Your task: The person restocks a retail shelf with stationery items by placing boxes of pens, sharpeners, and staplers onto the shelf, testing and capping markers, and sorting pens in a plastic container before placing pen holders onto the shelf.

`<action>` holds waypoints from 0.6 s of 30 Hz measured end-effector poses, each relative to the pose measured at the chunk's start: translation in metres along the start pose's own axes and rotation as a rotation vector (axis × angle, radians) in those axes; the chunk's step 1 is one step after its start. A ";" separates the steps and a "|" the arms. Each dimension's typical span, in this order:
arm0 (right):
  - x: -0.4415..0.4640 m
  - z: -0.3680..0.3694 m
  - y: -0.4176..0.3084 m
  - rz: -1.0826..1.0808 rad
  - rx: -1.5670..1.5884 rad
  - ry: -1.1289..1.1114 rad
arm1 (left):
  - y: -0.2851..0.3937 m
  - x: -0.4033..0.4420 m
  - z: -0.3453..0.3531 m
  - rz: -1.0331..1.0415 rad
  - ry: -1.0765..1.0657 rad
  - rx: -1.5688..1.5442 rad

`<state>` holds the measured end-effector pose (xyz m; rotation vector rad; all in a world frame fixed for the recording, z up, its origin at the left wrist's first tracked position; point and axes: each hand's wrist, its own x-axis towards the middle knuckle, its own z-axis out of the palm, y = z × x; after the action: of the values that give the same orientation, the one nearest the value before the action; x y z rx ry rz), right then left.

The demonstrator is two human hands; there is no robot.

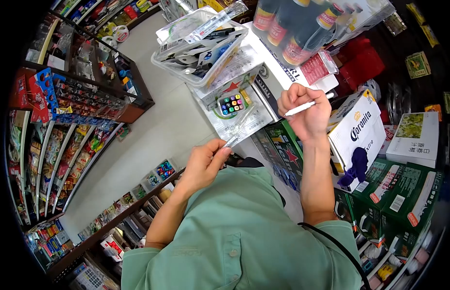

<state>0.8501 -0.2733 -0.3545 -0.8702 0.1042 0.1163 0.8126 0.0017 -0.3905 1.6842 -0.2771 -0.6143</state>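
My left hand [207, 162] pinches the near end of a clear, narrow plastic sleeve [239, 126], which points up and to the right over a cardboard box. On the right, my right hand [306, 108] is raised with its fingers curled around a white pen [300, 108], whose tip points left. A small case of round, multicoloured pieces [231, 104] lies on the box [217, 122] beyond my left hand. Farther up stands a clear plastic bin [205, 79] filled with pens and packets, with a long packaged item [216, 21] across its top.
Bottles in plastic wrap [302, 36] stand at the upper right. A white Coronita carton [363, 126] with a purple bundle [356, 166] is right of my right forearm, above green cartons [404, 198]. Shelves of packets [55, 164] line the left; a pale floor [152, 116] lies between.
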 end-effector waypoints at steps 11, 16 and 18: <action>-0.008 -0.012 0.016 0.067 0.103 -0.022 | -0.003 -0.001 0.002 0.005 -0.009 0.041; -0.010 -0.010 0.020 0.068 0.102 -0.009 | -0.003 -0.001 0.002 -0.008 -0.031 0.056; -0.010 -0.011 0.021 0.067 0.103 -0.026 | -0.004 -0.001 0.002 -0.011 -0.028 0.034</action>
<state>0.8362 -0.2690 -0.3761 -0.7623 0.1144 0.1833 0.8101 0.0008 -0.3942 1.7119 -0.3003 -0.6455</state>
